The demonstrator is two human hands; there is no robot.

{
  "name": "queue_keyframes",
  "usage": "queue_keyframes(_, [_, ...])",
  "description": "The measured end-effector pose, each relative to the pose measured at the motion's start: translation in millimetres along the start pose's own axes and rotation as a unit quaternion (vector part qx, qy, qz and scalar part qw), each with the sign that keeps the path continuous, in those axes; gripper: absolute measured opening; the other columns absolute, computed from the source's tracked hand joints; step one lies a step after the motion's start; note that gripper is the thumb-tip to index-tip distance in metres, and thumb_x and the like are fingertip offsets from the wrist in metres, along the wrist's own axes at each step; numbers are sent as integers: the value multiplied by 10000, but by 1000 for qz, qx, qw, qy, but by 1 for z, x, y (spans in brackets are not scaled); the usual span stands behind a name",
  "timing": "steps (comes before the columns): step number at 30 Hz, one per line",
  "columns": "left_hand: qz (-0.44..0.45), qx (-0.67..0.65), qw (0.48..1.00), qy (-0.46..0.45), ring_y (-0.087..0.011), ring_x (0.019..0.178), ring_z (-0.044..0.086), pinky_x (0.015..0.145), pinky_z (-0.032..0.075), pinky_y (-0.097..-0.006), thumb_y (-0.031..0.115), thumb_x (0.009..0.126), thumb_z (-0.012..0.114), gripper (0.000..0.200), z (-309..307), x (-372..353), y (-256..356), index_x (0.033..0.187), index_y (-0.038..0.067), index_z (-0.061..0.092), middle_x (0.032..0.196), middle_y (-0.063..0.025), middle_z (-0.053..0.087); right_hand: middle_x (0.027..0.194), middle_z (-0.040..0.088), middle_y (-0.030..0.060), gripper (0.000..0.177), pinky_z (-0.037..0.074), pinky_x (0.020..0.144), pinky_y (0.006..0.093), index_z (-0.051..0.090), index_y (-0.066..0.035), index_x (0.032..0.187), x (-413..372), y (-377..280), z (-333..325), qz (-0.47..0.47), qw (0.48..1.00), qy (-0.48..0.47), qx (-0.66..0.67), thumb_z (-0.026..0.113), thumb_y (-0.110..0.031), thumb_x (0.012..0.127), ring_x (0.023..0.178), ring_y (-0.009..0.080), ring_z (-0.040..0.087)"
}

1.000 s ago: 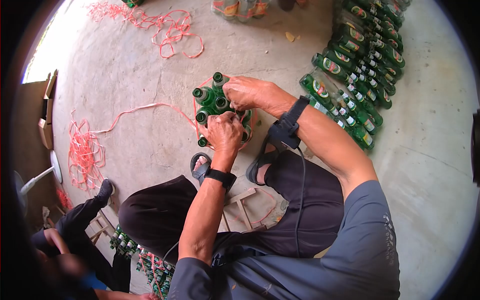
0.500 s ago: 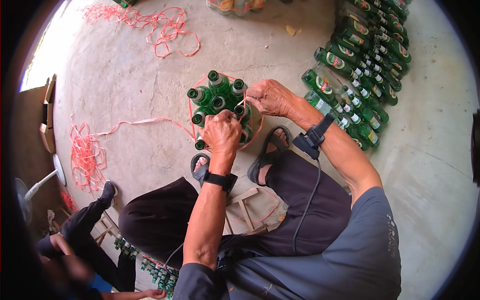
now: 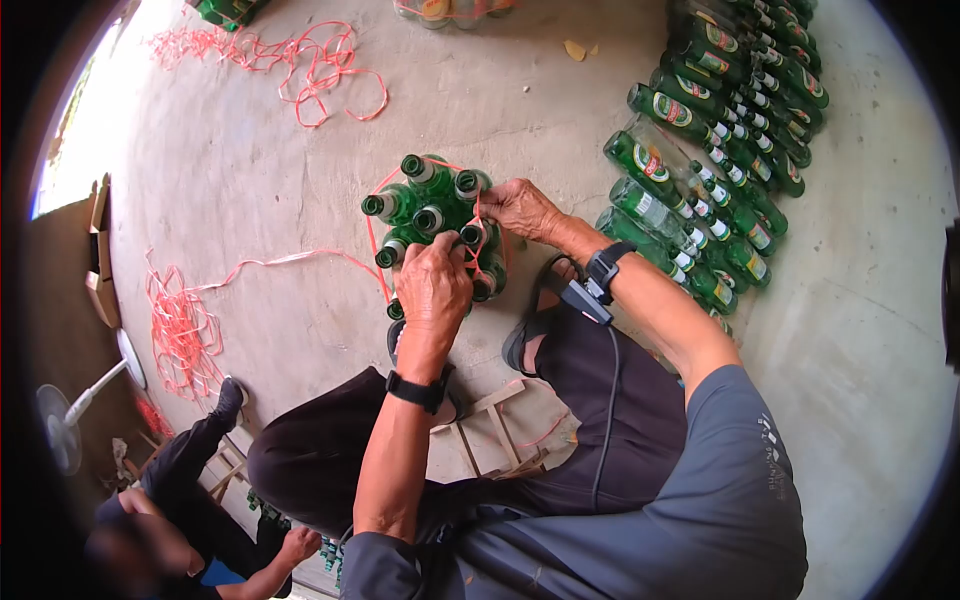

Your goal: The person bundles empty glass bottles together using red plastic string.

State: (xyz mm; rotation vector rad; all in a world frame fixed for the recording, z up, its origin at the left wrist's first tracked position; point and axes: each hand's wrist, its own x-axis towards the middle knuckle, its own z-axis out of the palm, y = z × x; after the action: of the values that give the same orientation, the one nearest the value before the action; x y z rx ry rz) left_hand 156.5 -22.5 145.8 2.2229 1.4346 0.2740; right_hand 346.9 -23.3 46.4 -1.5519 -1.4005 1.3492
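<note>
A cluster of several green glass bottles [image 3: 402, 207] stands upright on the floor between my feet. Pink plastic twine [image 3: 371, 240] loops around the cluster, and a strand crosses over the necks on its right side. My left hand [image 3: 435, 285] is closed above the near bottles, its fingertips pinching the twine beside a bottle mouth. At the cluster's right edge my right hand [image 3: 522, 210] is closed too, thumb and forefinger gripping the twine. My left hand covers part of the near bottles.
Green bottles lie stacked in rows [image 3: 690, 170] at the right. Loose pink twine piles [image 3: 183, 325] are on the left, one trailing to the cluster. Another person [image 3: 190, 500] sits lower left, near a white fan [image 3: 65, 420]. More wrapped bottles [image 3: 455, 12] stand at the top.
My right hand has come down slightly and closer to the bottle necks, and the twine there now runs across the necks. The camera view has shifted a little.
</note>
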Motion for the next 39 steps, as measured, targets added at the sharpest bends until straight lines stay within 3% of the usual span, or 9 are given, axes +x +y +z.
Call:
queue_keyframes(2, [51,41,998,-6,-303,779,604,654,457,-440,159,829,591,149,-14,1,1,933,79,662,797,-130,637,670,663,27,206,476,649,260,713,-8,884,5,6,4,13,999,-19,37,643,-201,885,652,63,554])
queue_keyframes(9, [219,137,965,46,-249,923,506,784,378,-401,125,774,598,154,-51,48,15,886,96,700,847,-36,565,537,624,57,281,471,540,298,714,-20,683,18,-13,-3,122,991,-13,49,726,-296,737,492,119,565])
queue_keyframes(11, [264,137,955,-24,-238,927,495,812,330,-413,132,759,601,175,-44,56,8,889,111,717,821,-34,555,549,633,60,277,474,523,297,709,-29,656,19,-18,-6,181,983,-42,7,768,-300,673,493,132,576])
queue_keyframes(18, [257,129,953,-96,-212,937,494,850,290,-429,99,735,565,272,-18,62,-7,919,196,740,788,5,575,572,643,60,289,495,540,307,700,-38,627,27,-24,-6,232,970,-57,-47,811,-303,595,512,170,599])
queue_keyframes(21, [253,141,950,-117,-211,965,504,873,288,-443,116,744,576,233,-18,65,-11,895,194,735,786,11,591,587,646,75,311,495,548,322,706,-22,659,32,-4,2,131,985,-20,-113,813,-307,598,526,177,604])
queue_keyframes(27, [239,97,950,-174,-232,1027,507,925,282,-473,160,798,598,73,-22,72,-15,830,140,660,861,-1,609,629,657,106,346,473,581,317,711,22,745,12,-18,-13,108,992,-47,34,786,-297,633,593,130,579])
queue_keyframes(29, [241,84,948,-189,-242,1034,503,933,282,-480,169,810,602,57,-25,73,-20,824,123,633,898,-10,609,578,586,0,235,439,571,280,703,33,746,8,-31,-22,89,992,-80,28,750,-190,687,585,86,502])
queue_keyframes(31, [220,25,951,-214,-254,1060,491,943,280,-490,162,805,603,67,-27,74,-24,839,104,606,989,-41,595,612,623,59,271,455,583,302,708,23,766,11,-24,-16,72,994,-72,38,756,-227,673,593,112,536])
queue_keyframes(39, [253,55,963,-71,-286,1094,449,926,288,-458,131,771,604,59,-43,51,-8,825,106,604,1059,-38,550,657,658,157,297,474,608,351,723,-15,790,8,-34,-12,66,997,-32,-17,759,-283,669,588,192,593])
